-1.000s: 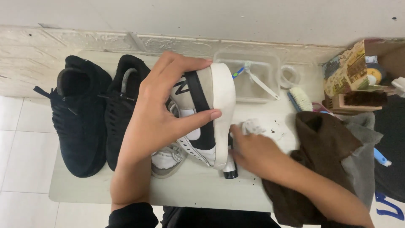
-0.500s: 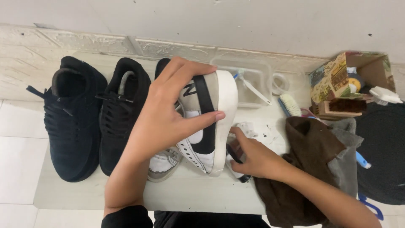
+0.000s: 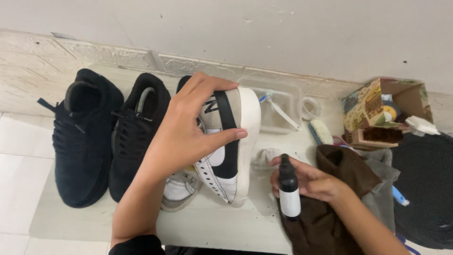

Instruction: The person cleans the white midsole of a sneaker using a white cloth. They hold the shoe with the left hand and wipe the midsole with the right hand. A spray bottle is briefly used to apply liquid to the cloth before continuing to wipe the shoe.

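Lifted off the pale tabletop [image 3: 226, 226], a small black spray bottle with a white label [image 3: 289, 191] is now gripped by the right hand [image 3: 309, 182]; the white leather sneaker with black trim [image 3: 231, 141] is clasped on its side by the left hand [image 3: 184, 137], its sole edge bared for cleaning.

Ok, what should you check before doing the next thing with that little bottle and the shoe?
1. Left hand grips the white sneaker firmly: ok, fingers wrap its heel and side.
2. Sneaker's white sole edge faces the bottle: ok.
3. Right hand holds the small spray bottle: ok, upright, black top up.
4. Nozzle points at the sneaker: cannot tell.
5. Crumpled white wipe within reach: ok, on the table between sneaker and right hand.
6. Black sneakers out of the way: ok, on the sneaker's far side from the bottle.
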